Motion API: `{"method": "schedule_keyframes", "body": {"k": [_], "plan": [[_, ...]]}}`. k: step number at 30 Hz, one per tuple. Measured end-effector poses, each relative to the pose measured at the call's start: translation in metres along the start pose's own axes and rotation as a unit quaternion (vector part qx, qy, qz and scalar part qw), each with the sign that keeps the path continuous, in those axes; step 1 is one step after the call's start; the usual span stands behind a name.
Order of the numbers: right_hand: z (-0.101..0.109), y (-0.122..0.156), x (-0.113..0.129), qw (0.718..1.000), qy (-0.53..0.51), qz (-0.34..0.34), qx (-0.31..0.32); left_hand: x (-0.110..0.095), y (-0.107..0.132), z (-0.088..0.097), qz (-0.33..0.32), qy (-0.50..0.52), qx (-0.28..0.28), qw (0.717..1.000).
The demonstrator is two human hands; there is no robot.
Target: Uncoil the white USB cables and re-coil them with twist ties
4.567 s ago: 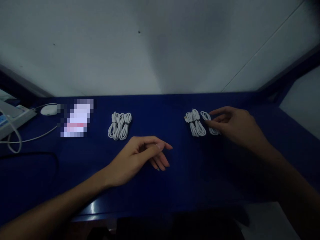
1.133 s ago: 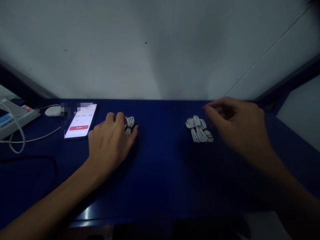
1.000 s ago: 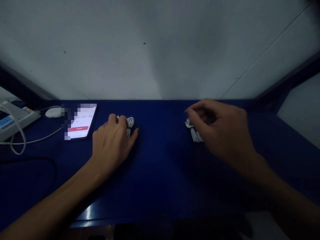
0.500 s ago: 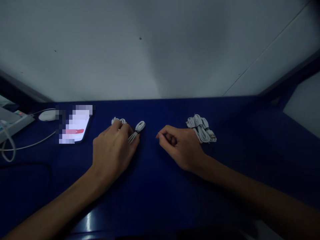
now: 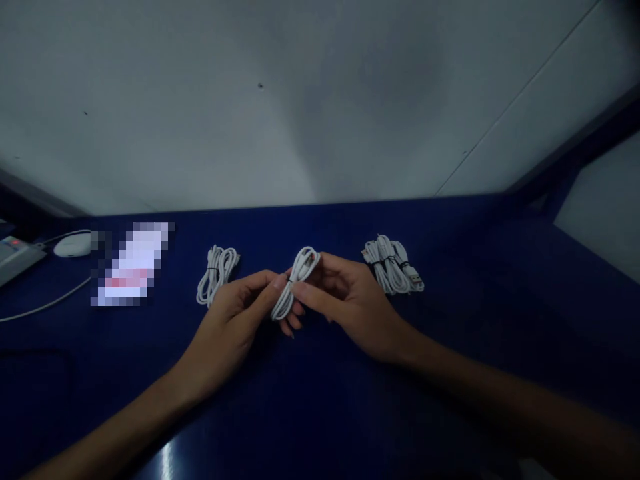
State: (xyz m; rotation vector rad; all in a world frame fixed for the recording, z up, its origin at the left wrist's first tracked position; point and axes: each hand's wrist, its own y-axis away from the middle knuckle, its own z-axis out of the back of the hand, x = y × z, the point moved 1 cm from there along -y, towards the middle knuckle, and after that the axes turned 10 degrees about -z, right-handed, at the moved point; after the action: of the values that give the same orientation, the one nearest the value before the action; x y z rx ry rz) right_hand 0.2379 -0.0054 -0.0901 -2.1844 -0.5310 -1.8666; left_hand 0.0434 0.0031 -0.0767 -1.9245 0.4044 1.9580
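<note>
A coiled white USB cable [image 5: 284, 303], bound at its middle with a black tie, is held between both hands above the table. My left hand [image 5: 245, 303] pinches it near the tie from the left, with some fingers curled beneath. From the right, my right hand [image 5: 350, 293] grips its upper loops and tie with thumb and fingers. Left of my left hand lies a bundle of white cables [image 5: 217, 267] on the tabletop. Another pile of tied white cables [image 5: 393, 263], with a USB plug showing, rests just beyond my right hand.
The blue table [image 5: 300, 413] meets a grey wall [image 5: 320, 120] at the back. On the left lie a phone [image 5: 133, 263] with a lit, blurred screen, a white rounded device [image 5: 74, 245] and a white power strip [image 5: 17, 257] with a cord.
My left hand has lifted the coiled cable off the table and brought it rightward. My right hand has taken hold of it too. The left cable bundle is now uncovered; the view has shifted slightly.
</note>
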Motion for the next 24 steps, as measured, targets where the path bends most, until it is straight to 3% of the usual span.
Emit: {"method": "schedule_keyframes", "body": {"k": [9,15,20,24], "plan": [[0.002,0.004,-0.004,0.995,0.032,-0.026,-0.087,0.003,0.003,-0.005,0.023,0.033,0.004,0.999],[0.000,0.005,-0.003,0.983,0.138,-0.033,-0.115,0.008,0.008,-0.006,0.020,0.011,-0.026,0.999],[0.007,0.002,0.004,0.993,0.104,-0.041,-0.042,0.007,0.008,-0.002,0.017,0.013,-0.043,0.999],[0.017,0.000,0.008,0.995,0.089,-0.045,0.005,0.007,0.007,0.000,0.012,0.061,-0.023,0.998]]}}
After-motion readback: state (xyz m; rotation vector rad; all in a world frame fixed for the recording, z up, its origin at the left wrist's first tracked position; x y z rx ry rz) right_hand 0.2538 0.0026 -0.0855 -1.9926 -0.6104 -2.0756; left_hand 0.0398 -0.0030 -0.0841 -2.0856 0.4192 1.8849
